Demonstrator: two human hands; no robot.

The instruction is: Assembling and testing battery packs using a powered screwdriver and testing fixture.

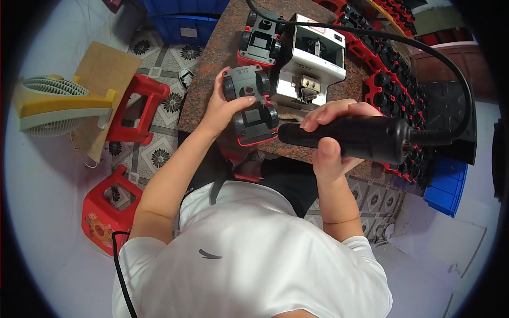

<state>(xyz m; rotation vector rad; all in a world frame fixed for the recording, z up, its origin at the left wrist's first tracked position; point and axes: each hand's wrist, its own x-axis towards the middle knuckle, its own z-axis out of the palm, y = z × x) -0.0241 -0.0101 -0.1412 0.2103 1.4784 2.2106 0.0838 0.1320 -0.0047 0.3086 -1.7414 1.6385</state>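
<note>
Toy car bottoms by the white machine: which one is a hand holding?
The nearer toy car chassis, lower in the picture, is gripped by the left hand; no hand touches the farther chassis.

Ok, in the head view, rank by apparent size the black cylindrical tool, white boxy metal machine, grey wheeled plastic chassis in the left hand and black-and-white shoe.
1. Black cylindrical tool and white boxy machine: too alike to rank; the tool looks nearer.
2. Held grey chassis.
3. Black-and-white shoe.
</note>
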